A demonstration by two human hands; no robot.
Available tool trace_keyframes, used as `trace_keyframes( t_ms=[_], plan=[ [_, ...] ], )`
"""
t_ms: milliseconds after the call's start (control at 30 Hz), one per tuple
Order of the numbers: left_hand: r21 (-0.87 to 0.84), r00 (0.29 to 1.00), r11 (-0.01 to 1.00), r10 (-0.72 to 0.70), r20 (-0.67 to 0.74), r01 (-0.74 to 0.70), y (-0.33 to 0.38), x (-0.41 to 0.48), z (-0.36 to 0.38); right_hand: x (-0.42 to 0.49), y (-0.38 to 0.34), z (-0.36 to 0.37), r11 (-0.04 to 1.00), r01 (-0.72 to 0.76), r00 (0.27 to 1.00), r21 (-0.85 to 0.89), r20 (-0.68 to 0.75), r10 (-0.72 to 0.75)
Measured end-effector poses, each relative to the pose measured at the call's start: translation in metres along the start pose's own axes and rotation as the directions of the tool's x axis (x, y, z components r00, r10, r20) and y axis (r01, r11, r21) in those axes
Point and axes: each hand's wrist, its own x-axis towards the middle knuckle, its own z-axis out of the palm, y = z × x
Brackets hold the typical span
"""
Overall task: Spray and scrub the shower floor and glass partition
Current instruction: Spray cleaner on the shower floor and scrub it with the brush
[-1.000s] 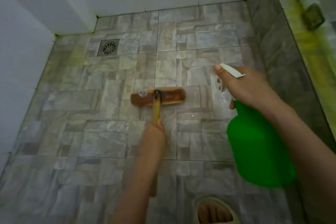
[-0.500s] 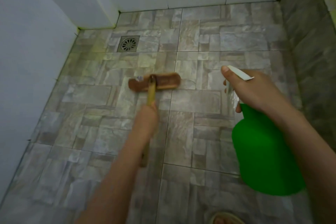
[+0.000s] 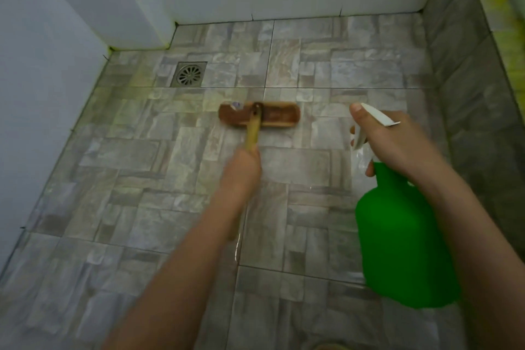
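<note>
Both hands are loaded. My left hand is curled tight round the handle of the brush, whose head lies flat on the floor, near the drain. My right hand grips the neck of the bottle, forefinger laid along the spray head. The bottle hangs clear of the tiles, right of the brush. Step in hand, as I judge it: scrubbing the floor. Next move: steady downward pressure through the handle, with spray aimed ahead of the head. I cannot make out the partition.
</note>
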Motion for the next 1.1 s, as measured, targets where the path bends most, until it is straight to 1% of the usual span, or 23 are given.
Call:
trace_keyframes(
  t_ms=[33, 100, 133, 200, 267, 333, 433, 533, 567, 633, 700, 767, 800, 867, 933, 1000, 1033, 1100],
  plan=[
    [-0.031, 0.999, 0.999, -0.028, -0.022, 0.027, 0.013, 0.024, -0.006, 0.000, 0.002, -0.005, 1.000, -0.012, 1.000, 0.006, -0.012, 0.012],
    [-0.045, 0.998, 0.997, -0.062, -0.031, 0.061, 0.028, 0.031, -0.002, -0.001, 0.005, -0.016, 1.000, -0.020, 0.999, 0.016, -0.028, 0.020],
    [-0.013, 0.999, 0.999, -0.049, -0.013, 0.048, 0.024, 0.015, 0.006, -0.002, 0.005, -0.021, 1.000, -0.017, 0.999, 0.017, -0.031, 0.018],
    [0.053, 1.000, 0.998, -0.024, 0.011, 0.023, 0.004, -0.045, 0.026, -0.003, 0.006, -0.028, 1.000, -0.016, 0.999, 0.014, -0.040, 0.017],
    [0.059, 0.999, 0.998, 0.025, 0.042, -0.028, -0.019, -0.114, 0.041, -0.006, 0.006, -0.034, 0.999, -0.035, 0.998, 0.027, -0.054, 0.036],
    [0.108, 0.996, 0.992, 0.052, 0.078, -0.060, -0.023, -0.131, 0.044, -0.007, 0.005, -0.039, 0.997, -0.057, 0.996, 0.052, -0.063, 0.060],
    [0.144, 0.995, 0.986, 0.080, 0.064, -0.089, 0.015, -0.063, 0.029, -0.009, -0.002, -0.042, 0.996, -0.074, 0.994, 0.051, -0.072, 0.077],
    [0.064, 0.991, 0.996, 0.052, 0.121, -0.060, 0.069, 0.020, 0.003, -0.009, -0.007, -0.044, 0.992, -0.075, 0.994, 0.103, -0.078, 0.083],
    [0.066, 0.989, 0.996, 0.058, 0.135, -0.067, 0.080, 0.034, 0.000, -0.010, -0.010, -0.044, 0.993, -0.070, 0.994, 0.093, -0.079, 0.077],
    [0.084, 0.990, 0.994, 0.061, 0.124, -0.072, 0.075, 0.026, 0.010, -0.011, -0.011, -0.043, 0.997, -0.053, 0.996, 0.058, -0.066, 0.057],
    [0.058, 0.992, 0.998, 0.030, 0.120, -0.037, 0.052, -0.020, 0.032, -0.009, -0.010, -0.046, 0.997, -0.062, 0.996, 0.046, -0.060, 0.065],
    [0.015, 0.985, 0.997, 0.066, 0.160, -0.070, 0.038, -0.070, 0.041, -0.007, -0.008, -0.051, 0.994, -0.101, 0.991, 0.043, -0.081, 0.104],
    [0.030, 0.983, 0.995, 0.091, 0.161, -0.097, 0.039, -0.073, 0.043, -0.004, -0.006, -0.053, 0.992, -0.121, 0.987, 0.045, -0.098, 0.125],
    [0.071, 0.979, 0.987, 0.128, 0.157, -0.141, 0.065, -0.030, 0.042, 0.004, -0.002, -0.057, 0.986, -0.150, 0.979, 0.077, -0.130, 0.159],
    [0.050, 0.975, 0.985, 0.159, 0.153, -0.168, 0.104, 0.029, 0.037, 0.011, 0.003, -0.060, 0.982, -0.153, 0.972, 0.106, -0.165, 0.169],
    [-0.004, 0.981, 0.989, 0.150, 0.125, -0.151, 0.139, 0.072, 0.032, 0.013, 0.009, -0.059, 0.985, -0.148, 0.968, 0.087, -0.192, 0.162],
    [-0.021, 0.981, 0.988, 0.152, 0.121, -0.151, 0.148, 0.079, 0.038, 0.013, 0.013, -0.060, 0.985, -0.152, 0.963, 0.088, -0.212, 0.167],
    [-0.038, 0.979, 0.989, 0.148, 0.138, -0.144, 0.140, 0.064, 0.050, 0.016, 0.017, -0.061, 0.984, -0.154, 0.957, 0.094, -0.234, 0.172]
  ],
)
